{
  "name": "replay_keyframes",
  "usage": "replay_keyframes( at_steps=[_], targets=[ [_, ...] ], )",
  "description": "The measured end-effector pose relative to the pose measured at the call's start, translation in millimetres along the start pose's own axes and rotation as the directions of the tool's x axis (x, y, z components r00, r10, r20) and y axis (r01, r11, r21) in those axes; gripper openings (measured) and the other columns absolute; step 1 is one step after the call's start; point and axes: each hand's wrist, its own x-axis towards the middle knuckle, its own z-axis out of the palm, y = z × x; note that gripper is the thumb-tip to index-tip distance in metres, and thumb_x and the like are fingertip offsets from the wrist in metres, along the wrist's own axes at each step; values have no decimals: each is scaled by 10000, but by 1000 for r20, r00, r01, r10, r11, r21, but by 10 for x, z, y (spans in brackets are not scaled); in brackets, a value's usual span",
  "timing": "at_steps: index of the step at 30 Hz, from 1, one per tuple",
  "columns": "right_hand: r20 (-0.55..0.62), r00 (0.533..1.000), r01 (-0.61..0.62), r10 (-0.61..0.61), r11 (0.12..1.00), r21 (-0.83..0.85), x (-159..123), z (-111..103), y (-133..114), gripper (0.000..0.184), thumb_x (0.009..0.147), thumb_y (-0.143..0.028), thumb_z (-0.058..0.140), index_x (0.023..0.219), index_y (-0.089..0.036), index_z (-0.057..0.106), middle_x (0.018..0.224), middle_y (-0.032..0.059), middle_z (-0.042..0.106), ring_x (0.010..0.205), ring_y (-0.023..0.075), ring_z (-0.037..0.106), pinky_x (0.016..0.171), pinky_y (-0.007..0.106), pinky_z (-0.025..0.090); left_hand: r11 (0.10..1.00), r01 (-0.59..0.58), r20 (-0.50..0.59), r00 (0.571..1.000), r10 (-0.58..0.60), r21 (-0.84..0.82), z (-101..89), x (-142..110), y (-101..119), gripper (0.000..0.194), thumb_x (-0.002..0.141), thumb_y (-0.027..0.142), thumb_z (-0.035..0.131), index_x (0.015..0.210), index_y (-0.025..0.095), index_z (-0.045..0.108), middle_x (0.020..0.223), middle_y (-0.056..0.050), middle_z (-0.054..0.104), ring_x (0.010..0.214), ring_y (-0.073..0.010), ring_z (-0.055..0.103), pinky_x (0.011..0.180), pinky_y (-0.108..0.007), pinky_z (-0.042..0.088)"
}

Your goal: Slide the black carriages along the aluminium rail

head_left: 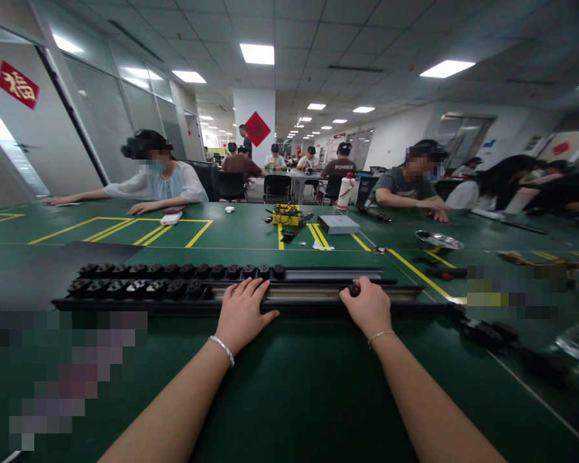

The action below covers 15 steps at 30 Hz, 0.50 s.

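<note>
Two long black track rails (pixel 313 297) lie side by side across the green table, each with a pale metallic channel along it. Rows of black socket modules (pixel 176 289) fill their left portions. My left hand (pixel 244 308) rests on the near rail, fingers spread and pointing forward, just right of the last module in that row. Over the right part of the near rail, my right hand (pixel 369 305) pinches a small round black socket module (pixel 354 290). The fingers partly hide this piece, and whether it touches the rail I cannot tell.
Beyond the rails are a yellow wire-wrapped object (pixel 287 213), a grey box (pixel 338 224) and a metal bowl (pixel 439 241). Dark parts (pixel 492 331) lie right of the rails. A dark mat (pixel 110 254) is at left. Co-workers sit across the table.
</note>
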Motion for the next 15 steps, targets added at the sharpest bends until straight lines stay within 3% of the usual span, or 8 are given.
replay_keyframes(
  at_steps=[15],
  targets=[
    [-5,1000,6,-6,1000,22,11,9,19,216,725,-333,487,855,-174,554,763,61,600,776,205,543,704,296,339,1000,17,26,1000,-16,-3,-33,2,19,583,722,521,540,1249,289,448,1300,-27,499,1233,-251,377,998,-423,263]
  ],
)
